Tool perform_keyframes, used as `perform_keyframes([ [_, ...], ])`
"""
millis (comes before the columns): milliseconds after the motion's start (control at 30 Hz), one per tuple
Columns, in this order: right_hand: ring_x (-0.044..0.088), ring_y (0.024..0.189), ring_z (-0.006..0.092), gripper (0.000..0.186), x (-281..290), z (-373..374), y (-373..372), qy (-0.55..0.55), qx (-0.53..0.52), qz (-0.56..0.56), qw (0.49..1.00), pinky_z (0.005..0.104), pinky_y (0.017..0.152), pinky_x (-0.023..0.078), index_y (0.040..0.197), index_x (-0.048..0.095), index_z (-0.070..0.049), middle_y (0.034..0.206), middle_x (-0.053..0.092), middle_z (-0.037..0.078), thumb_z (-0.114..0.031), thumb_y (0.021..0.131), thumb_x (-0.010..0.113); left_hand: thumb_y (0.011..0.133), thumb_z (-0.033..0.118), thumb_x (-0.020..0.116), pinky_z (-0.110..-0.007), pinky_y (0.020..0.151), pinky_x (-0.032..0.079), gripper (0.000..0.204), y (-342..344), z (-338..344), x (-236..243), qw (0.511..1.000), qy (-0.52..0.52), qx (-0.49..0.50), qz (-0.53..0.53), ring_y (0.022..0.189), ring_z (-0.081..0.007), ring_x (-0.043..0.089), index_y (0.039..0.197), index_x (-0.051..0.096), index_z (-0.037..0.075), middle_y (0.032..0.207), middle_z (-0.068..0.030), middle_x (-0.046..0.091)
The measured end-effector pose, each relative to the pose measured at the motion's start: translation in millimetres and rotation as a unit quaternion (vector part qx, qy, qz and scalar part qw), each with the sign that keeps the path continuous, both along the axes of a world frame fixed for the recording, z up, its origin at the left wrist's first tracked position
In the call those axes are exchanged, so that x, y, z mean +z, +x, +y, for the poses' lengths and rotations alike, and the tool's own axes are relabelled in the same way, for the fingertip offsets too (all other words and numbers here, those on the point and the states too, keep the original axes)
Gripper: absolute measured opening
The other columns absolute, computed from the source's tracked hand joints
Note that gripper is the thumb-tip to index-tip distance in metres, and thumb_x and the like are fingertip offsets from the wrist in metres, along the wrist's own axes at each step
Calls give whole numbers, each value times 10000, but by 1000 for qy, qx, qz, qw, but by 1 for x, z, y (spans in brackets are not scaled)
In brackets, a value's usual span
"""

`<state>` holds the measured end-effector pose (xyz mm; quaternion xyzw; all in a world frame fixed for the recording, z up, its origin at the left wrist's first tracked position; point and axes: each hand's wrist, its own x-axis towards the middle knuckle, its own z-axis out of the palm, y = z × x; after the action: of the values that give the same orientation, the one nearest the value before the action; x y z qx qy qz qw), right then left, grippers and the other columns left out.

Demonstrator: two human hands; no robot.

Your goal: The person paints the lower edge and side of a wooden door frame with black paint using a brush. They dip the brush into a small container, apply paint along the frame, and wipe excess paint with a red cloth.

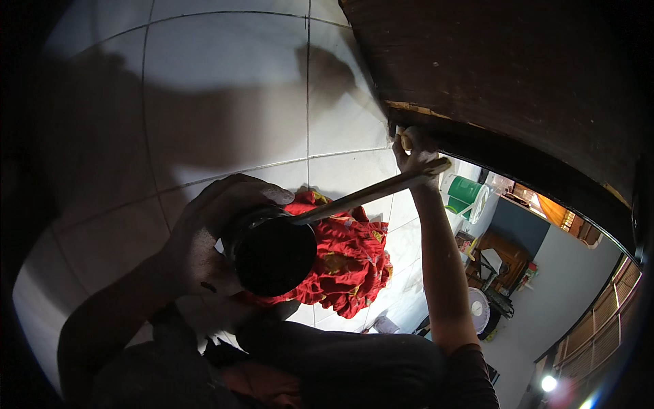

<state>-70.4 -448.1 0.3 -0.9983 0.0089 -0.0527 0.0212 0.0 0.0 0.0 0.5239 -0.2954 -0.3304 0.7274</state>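
Observation:
My left hand (pixel 208 225) is wrapped round a dark cylindrical container (pixel 269 255) with a black round top. A long narrow wooden stick (pixel 357 194) slants from the container's rim up across my right hand. My right hand (pixel 415 153) is closed at the lower edge of a dark wooden panel (pixel 490 68), fingers on a small tan piece (pixel 406 139) that I cannot make out clearly. A crumpled red patterned cloth (pixel 347 269) lies on the white tiled floor (pixel 225 54), partly under the container.
My bent legs (pixel 327 361) are at the bottom. Beyond the panel, at right, are a green bucket (pixel 466 194), a white fan (pixel 477 307), wooden furniture (pixel 501 252), a pale wall (pixel 558 286) and barred windows (pixel 610 300). A bright light shows low at the right.

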Motion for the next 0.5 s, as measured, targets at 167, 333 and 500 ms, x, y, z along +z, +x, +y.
perform_keyframes([
  [167, 612, 682, 441, 278, -6, 0, 5, -7, 29, -33, 999, 510, 626, 509, 804, 524, -65, 739, 570, 181, -24, 909, 778, 840, 137, 897, -424, 1087, 532, 652, 7, 0, 2, 1000, 3, 8, -21, 1283, -306, 644, 1414, 597, 67, 1380, -190, 626],
  [333, 602, 673, 418, 295, -5, 3, 5, 10, 44, -31, 999, 463, 625, 509, 805, 521, -66, 737, 558, 176, 6, 883, 797, 846, 155, 891, -416, 1081, 531, 620, 6, 1, 4, 1000, 1, 11, -25, 1274, -300, 649, 1390, 611, 54, 1374, -185, 633],
  [500, 603, 667, 387, 298, -1, 3, -3, 20, 13, -33, 999, 448, 637, 519, 806, 522, -65, 751, 562, 164, 1, 881, 802, 822, 150, 908, -421, 1085, 531, 668, 7, 4, 3, 999, 16, -13, -30, 1271, -300, 651, 1406, 599, 52, 1364, -187, 639],
])
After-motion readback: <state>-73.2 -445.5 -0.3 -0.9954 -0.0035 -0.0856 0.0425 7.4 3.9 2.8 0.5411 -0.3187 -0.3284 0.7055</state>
